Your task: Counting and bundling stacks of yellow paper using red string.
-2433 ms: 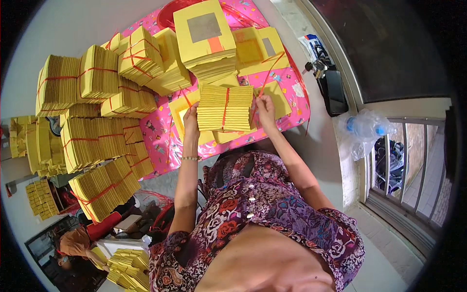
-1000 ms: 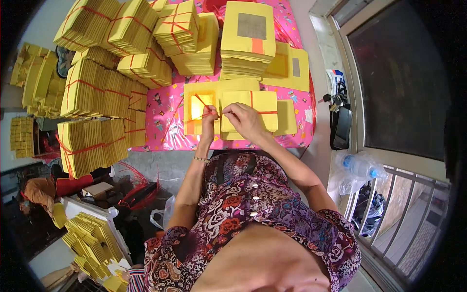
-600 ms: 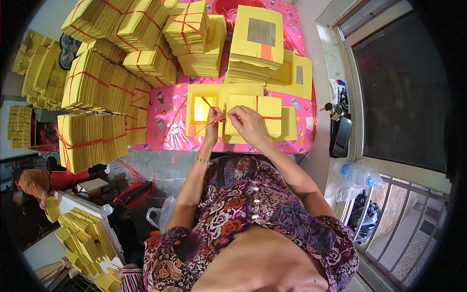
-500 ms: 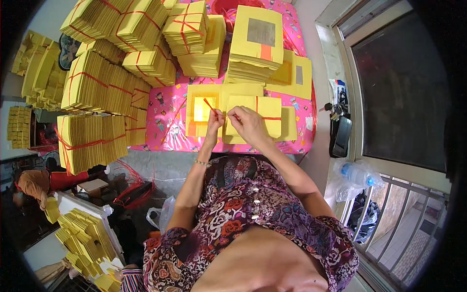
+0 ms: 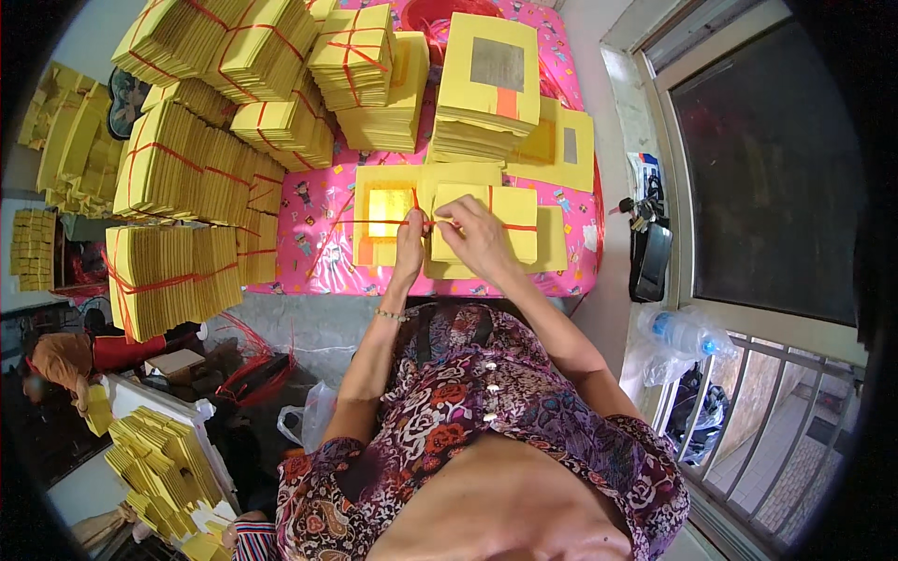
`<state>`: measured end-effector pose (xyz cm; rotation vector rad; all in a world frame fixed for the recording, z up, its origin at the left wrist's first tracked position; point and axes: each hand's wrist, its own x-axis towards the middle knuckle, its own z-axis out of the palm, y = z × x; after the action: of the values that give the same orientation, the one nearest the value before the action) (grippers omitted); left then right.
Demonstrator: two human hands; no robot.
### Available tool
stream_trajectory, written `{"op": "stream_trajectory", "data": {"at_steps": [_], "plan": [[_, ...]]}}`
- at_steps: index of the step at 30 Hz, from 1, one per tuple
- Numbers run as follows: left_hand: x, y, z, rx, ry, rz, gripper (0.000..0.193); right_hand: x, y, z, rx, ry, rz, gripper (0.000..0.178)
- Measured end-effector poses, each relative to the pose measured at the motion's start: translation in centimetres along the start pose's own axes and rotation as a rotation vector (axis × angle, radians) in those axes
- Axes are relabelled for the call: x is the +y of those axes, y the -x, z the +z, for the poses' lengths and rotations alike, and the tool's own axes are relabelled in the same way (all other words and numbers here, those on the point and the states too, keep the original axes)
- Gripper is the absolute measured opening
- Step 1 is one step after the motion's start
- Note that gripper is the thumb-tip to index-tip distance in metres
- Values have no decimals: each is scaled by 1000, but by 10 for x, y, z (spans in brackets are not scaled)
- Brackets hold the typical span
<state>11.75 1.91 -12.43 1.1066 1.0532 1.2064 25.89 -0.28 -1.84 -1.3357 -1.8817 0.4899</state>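
My left hand [image 5: 410,248] is closed, pinching a thin red string [image 5: 369,222] at the left edge of a yellow paper bundle [image 5: 516,205]. One loose end of the string runs left across a yellow sheet with a gold square [image 5: 388,206]; another short end sticks up above the fingers. My right hand [image 5: 475,238] rests over the bundle's left part, fingers curled and pinching at the string beside the left hand. The red string crosses on the bundle's top. Part of the string between the fingertips is hidden.
Tall tied yellow paper stacks [image 5: 192,168] fill the table's left side. A larger yellow stack [image 5: 491,79] stands behind the bundle on the pink patterned tablecloth [image 5: 313,238]. Keys and a phone [image 5: 652,262] lie on the right ledge. Another person [image 5: 65,360] is at lower left.
The string end that slanted up from my left hand now stretches left across the gold square. Both hands stay close together at the bundle's left edge.
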Motion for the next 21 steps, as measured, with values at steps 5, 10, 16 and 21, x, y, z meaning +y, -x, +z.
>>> {"op": "stream_trajectory", "data": {"at_steps": [5,10,16,21], "plan": [[49,-3,20,-68,-103,35,41,12,-6,-24,63,-257,139,15],[133,-13,40,-342,-612,186,31,19,-18,-56,37,-512,270,25],[142,-34,37,-484,-936,361,26,34,-23,-38,56,-754,120,23],[136,-45,34,-550,-923,264,34,52,-17,-22,98,-644,340,16]]}}
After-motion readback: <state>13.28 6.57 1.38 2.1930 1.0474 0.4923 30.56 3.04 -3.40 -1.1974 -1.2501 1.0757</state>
